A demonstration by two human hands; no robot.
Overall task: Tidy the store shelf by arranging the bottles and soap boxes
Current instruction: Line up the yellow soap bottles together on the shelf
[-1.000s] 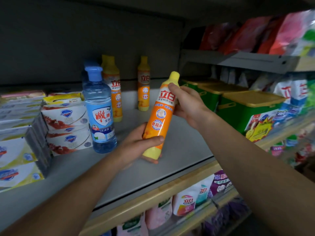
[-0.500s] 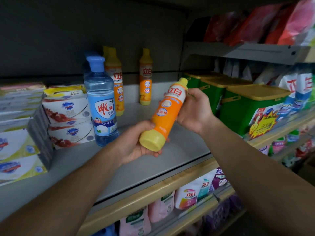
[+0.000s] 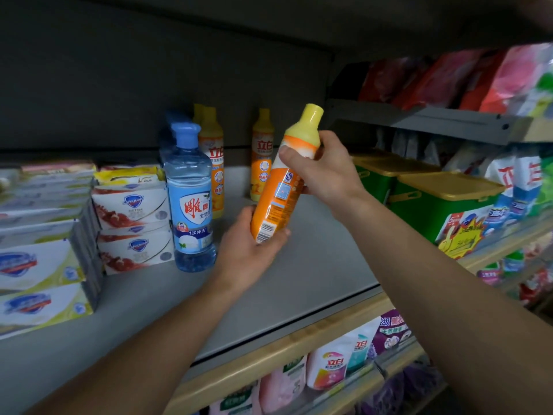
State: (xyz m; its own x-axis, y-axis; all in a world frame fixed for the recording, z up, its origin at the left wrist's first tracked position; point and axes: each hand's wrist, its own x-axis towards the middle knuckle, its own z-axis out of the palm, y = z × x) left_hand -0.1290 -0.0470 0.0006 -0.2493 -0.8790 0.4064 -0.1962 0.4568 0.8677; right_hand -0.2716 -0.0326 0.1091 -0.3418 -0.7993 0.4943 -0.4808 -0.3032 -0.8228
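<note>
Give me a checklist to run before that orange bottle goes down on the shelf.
1. Grip: left hand under the base, right hand round the neck of the orange bottle: ok.
2. Cap on: ok.
3. Upright: tilted: not ok.
4. Label forward: barcode side faces out: not ok.
5. Bare shelf under it: ok.
6. Apart from the blue bottle: ok.

Two green bins (image 3: 431, 205) with gold lids stand side by side at 3 o'clock. Red bags (image 3: 443, 79) fill the upper shelf at 2 o'clock. Refill pouches (image 3: 329, 369) line the lower shelf at 5 o'clock.
</note>
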